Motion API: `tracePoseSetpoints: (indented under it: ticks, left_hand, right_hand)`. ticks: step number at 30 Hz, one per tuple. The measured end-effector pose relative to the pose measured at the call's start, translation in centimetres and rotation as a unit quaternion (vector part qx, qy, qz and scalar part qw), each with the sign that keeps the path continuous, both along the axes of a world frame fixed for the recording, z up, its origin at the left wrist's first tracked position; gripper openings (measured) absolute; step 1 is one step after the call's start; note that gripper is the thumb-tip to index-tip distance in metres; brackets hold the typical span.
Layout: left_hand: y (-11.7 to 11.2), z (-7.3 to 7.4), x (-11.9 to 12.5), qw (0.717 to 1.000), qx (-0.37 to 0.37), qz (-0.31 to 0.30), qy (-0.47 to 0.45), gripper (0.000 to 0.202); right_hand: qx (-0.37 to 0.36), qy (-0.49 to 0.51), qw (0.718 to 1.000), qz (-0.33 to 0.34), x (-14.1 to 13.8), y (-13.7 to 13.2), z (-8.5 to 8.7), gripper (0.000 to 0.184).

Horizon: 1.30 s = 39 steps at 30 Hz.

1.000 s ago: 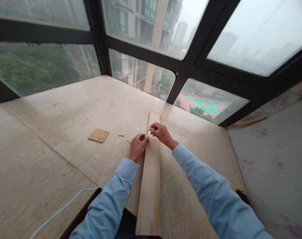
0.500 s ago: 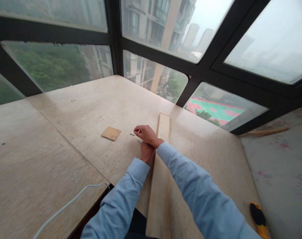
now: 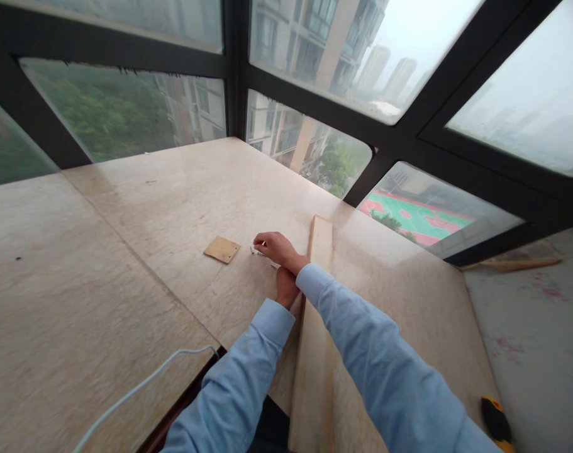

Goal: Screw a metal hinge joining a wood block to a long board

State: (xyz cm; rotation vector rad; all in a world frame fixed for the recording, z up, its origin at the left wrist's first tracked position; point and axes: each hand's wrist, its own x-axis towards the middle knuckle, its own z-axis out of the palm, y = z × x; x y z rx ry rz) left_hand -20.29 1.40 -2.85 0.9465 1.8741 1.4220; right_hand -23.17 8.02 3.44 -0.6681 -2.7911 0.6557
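My right hand point(image 3: 274, 246) reaches left across my left wrist, thumb and fingers pinched together. A small pale screw point(image 3: 251, 250) shows at its fingertips, apparently in the pinch. Close below that hand, a second screw point(image 3: 261, 254) and a third screw point(image 3: 274, 267) lie on the tabletop. My left hand point(image 3: 287, 287) is under my right wrist, beside the long wooden board point(image 3: 315, 352); its fingers are hidden. Left of the screws lies a thin square wooden piece point(image 3: 222, 250) with small holes near one edge.
The pale stone-patterned surface point(image 3: 173, 207) runs to dark window frames point(image 3: 286, 88). A white cable point(image 3: 144, 382) crosses the near left by a dark edge. At the lower right lies a yellow and black tool point(image 3: 496, 420), partly out of view. A wooden stick point(image 3: 526, 265) rests near the right wall.
The view has shifted slightly, so things sit further right. My right hand has moved a little left relative to the board, and a small screw now shows at its fingertips.
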Motion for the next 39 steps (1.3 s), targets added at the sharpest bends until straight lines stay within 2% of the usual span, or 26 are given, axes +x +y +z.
tracePoseSetpoints:
  ticks: [4,8,12,16,20,26,33,39]
  left_hand:
    - [-0.3,1.4,0.2,0.998,-0.052,-0.014,0.025,0.012]
    - [-0.6,2.4,0.6,1.0,-0.002,-0.008,0.009,0.014]
    - [-0.5,2.2,0.7,1.0,0.011,0.001,-0.022,0.017]
    - [-0.1,1.6,0.5,0.999,0.013,-0.006,-0.037,0.018]
    - [0.1,1.1,0.4,0.999,0.021,-0.006,-0.037,0.017]
    - [0.1,1.0,0.3,0.999,0.017,-0.01,-0.025,0.017]
    - [0.0,1.1,0.2,0.999,0.021,-0.012,-0.033,0.019]
    - [0.1,0.9,0.1,0.998,0.026,-0.019,-0.059,0.021]
  right_hand:
    - [-0.009,0.061,0.997,-0.039,3.2,0.6,0.0,0.015]
    - [-0.025,0.132,0.983,-0.126,8.7,1.4,-0.2,0.011]
    - [-0.005,0.121,0.98,-0.156,14.0,1.5,-0.5,0.01]
    - [0.008,0.034,0.992,-0.125,16.7,0.4,-0.4,0.009]
    - [0.039,-0.045,0.994,-0.094,16.8,-0.9,0.5,0.009]
    - [0.1,-0.198,0.973,-0.06,15.1,-1.1,2.8,0.018]
    - [0.072,-0.27,0.96,-0.024,13.2,-0.2,4.6,0.016]
    - [0.016,-0.295,0.955,0.013,12.6,0.7,5.1,0.014]
